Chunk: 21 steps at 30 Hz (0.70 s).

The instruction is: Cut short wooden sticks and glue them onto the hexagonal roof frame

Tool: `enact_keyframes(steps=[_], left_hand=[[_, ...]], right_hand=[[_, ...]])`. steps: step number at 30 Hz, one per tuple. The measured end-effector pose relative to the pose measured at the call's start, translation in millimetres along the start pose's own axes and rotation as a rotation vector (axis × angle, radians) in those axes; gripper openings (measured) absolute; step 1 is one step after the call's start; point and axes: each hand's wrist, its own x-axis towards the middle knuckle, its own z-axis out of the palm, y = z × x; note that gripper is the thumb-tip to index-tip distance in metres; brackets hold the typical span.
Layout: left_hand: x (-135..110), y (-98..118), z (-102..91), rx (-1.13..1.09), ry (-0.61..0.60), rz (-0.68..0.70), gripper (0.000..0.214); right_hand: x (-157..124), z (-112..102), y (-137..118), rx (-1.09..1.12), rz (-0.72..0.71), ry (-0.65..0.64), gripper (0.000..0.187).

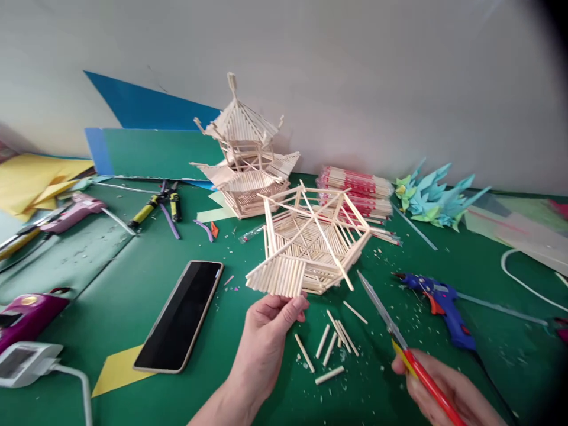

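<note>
My left hand [266, 337] pinches the near edge of a hexagonal roof frame [310, 242] built from pale wooden sticks and holds it tilted above the green table [133, 290]. My right hand [448, 390] grips red-and-yellow-handled scissors [390, 322], blades closed and pointing up-left toward the frame's right side, just short of it. Several short cut sticks [331, 346] lie on the table between my hands. A finished two-tier stick pagoda [244, 154] stands behind the frame.
A black phone [181, 313] lies left of my hand. A blue glue gun [444, 305] rests at right, a pink one [71, 213] at far left. Pliers [155, 204], a bundle of wrapped chopsticks [359, 189], paper cranes [432, 195] and coloured sheets [151, 148] line the back.
</note>
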Motion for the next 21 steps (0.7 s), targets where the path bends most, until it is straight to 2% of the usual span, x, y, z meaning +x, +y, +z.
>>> enact_keyframes(steps=[2,4,7,10,13,15,17,19,21], left_hand=[[0.4,-0.3,1.2,0.008,0.011,0.011,0.009],[0.3,0.5,3.1,-0.008,0.004,0.011,0.008],[0.2,1.9,6.8,-0.039,-0.002,0.006,0.008],[0.8,2.3,9.3,-0.056,-0.014,0.008,0.009],[0.7,2.4,8.8,-0.046,-0.023,0.000,0.008],[-0.3,3.0,7.0,-0.027,-0.022,-0.014,0.008],[-2.5,3.9,4.3,-0.001,-0.027,-0.030,0.007],[-5.2,4.9,1.8,0.028,-0.043,-0.045,0.005],[-7.4,6.0,0.4,0.042,-0.057,-0.050,0.007]], right_hand=[[-6.9,-6.6,0.5,-0.270,-0.076,0.298,0.039],[-10.6,-14.2,0.1,-0.584,-0.087,0.513,0.040],[-9.6,-27.0,5.4,-0.949,-0.090,0.718,0.042],[-9.3,-35.5,13.4,-1.111,-0.160,0.827,0.045],[-12.8,-29.1,10.0,-1.137,-0.344,0.889,0.040],[-12.2,-13.6,-1.2,-1.070,-0.458,0.900,0.027],[-5.7,7.8,-16.2,-0.970,-0.511,0.751,0.016],[6.3,29.3,-31.1,-0.946,-0.563,0.557,0.019],[21.0,45.8,-42.7,-0.960,-0.592,0.452,0.022]])
